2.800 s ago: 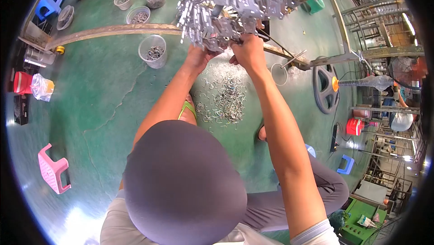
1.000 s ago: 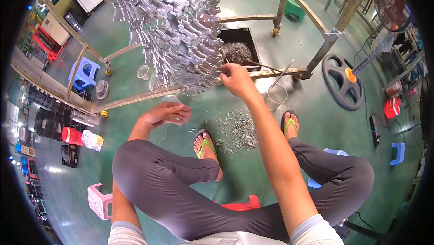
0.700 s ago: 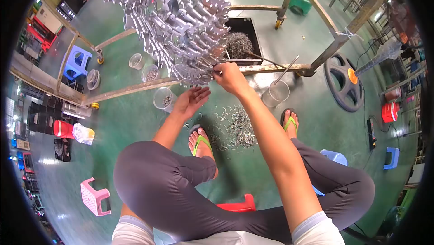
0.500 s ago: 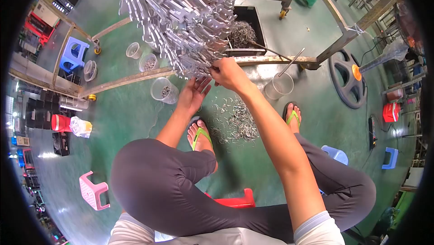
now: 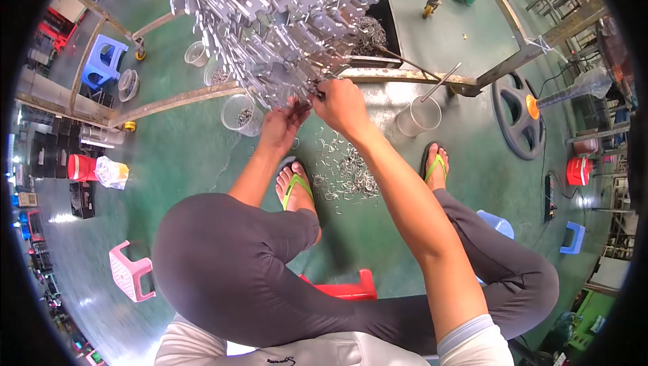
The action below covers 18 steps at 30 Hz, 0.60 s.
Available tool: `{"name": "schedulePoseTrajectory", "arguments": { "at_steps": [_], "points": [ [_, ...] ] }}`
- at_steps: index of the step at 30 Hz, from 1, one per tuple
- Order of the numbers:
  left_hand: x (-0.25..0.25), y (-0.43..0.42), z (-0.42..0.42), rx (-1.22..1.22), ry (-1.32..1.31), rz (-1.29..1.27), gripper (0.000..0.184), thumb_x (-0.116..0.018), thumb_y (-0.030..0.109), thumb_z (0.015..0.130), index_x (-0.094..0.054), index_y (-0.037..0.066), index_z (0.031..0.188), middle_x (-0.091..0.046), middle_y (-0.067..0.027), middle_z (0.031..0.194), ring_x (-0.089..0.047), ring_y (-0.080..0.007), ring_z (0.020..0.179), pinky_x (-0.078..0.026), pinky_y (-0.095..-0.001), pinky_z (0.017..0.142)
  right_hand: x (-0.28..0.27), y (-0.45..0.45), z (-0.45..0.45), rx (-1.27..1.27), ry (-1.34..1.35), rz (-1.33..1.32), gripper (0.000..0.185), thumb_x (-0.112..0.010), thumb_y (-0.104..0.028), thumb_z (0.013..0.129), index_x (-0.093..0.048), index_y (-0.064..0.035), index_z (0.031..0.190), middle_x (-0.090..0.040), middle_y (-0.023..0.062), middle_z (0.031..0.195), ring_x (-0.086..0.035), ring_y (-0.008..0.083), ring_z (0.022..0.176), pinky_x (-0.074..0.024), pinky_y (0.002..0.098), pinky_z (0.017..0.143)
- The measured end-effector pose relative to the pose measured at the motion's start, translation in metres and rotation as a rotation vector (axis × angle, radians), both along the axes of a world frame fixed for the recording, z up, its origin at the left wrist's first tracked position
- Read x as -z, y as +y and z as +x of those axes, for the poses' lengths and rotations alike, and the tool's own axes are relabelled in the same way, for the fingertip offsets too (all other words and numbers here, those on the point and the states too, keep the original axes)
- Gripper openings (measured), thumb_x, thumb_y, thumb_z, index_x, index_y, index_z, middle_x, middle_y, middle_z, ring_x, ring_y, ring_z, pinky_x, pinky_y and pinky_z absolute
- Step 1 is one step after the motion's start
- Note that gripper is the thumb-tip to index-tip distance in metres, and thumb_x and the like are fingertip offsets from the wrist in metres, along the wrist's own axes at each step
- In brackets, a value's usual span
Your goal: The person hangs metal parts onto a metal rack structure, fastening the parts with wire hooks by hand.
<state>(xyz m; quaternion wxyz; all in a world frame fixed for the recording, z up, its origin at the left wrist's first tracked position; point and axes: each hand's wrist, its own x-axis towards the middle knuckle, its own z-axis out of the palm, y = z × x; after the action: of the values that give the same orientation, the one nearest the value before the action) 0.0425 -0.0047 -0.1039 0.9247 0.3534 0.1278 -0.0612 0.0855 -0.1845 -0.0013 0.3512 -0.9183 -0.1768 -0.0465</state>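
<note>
A dense hanging cluster of flat silver metal parts (image 5: 277, 28) fills the top middle of the head view. At its lower tip, my right hand (image 5: 342, 106) is closed in a pinch, thumb and fingers against the lowest pieces. My left hand (image 5: 278, 128) is just left of it, palm turned up, its fingers curled in at the same tip. What lies between the fingertips of either hand is too small and partly hidden to make out. Below the hands, many small curved metal hooks (image 5: 354, 173) lie scattered on the green floor between my sandalled feet.
A metal frame bar (image 5: 182, 100) on casters runs behind the hands. Clear plastic cups stand nearby, one with small parts (image 5: 241, 116), another holding a rod (image 5: 420, 117). A black crate (image 5: 388, 28) holds metal hooks. A red stool (image 5: 347, 290) and a dark wheel-shaped base (image 5: 520, 116) are around.
My left fingers, stretched out before, have curled in toward the right hand at the cluster's tip. The right hand stays pinched there. The whole view has shifted slightly.
</note>
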Motion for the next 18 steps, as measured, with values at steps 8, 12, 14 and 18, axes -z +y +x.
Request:
{"name": "schedulePoseTrajectory", "arguments": {
  "at_steps": [8,12,14,18],
  "points": [
    [-0.012,0.002,-0.007,-0.005,0.015,-0.047,0.023,-0.059,0.018,0.107,-0.066,-0.003,0.109,-0.072,-0.0172,0.115,-0.069,-0.0312,0.114,-0.053,-0.0438,0.107,-0.003,0.005,-0.015,0.071,0.062,-0.038,0.023,-0.073,-0.019,0.08,-0.074,0.0034,0.084,-0.068,0.0291,0.076,-0.068,0.0486,0.077,-0.057,0.0539,0.075],
    [-0.003,0.012,-0.008,0.02,-0.027,-0.051,0.024,-0.055,0.016,0.107,-0.062,-0.004,0.119,-0.069,-0.0203,0.123,-0.067,-0.0329,0.118,-0.052,-0.0433,0.109,-0.016,-0.009,-0.031,0.077,0.216,-0.111,0.019,-0.071,-0.015,0.081,-0.074,0.0036,0.084,-0.07,0.0303,0.084,-0.07,0.0486,0.084,-0.0574,0.0555,0.077],
    [-0.016,0.007,-0.019,-0.003,-0.015,-0.058,0.027,-0.054,0.018,0.108,-0.06,-0.003,0.124,-0.066,-0.0224,0.13,-0.067,-0.0327,0.119,-0.051,-0.0428,0.111,-0.025,-0.02,-0.048,0.067,0.22,-0.075,0.019,-0.072,-0.016,0.08,-0.074,0.0032,0.083,-0.07,0.0308,0.085,-0.07,0.0477,0.084,-0.057,0.0554,0.076],
    [-0.039,0.004,-0.042,0.235,0.049,0.069,0.036,-0.055,0.02,0.107,-0.055,-0.004,0.134,-0.064,-0.0241,0.133,-0.067,-0.0303,0.119,-0.054,-0.0417,0.106,-0.033,-0.032,-0.081,0.068,0.278,-0.017,0.02,-0.072,-0.018,0.082,-0.071,0.0021,0.084,-0.07,0.0279,0.086,-0.07,0.0456,0.083,-0.056,0.0537,0.073]
  ]
}}
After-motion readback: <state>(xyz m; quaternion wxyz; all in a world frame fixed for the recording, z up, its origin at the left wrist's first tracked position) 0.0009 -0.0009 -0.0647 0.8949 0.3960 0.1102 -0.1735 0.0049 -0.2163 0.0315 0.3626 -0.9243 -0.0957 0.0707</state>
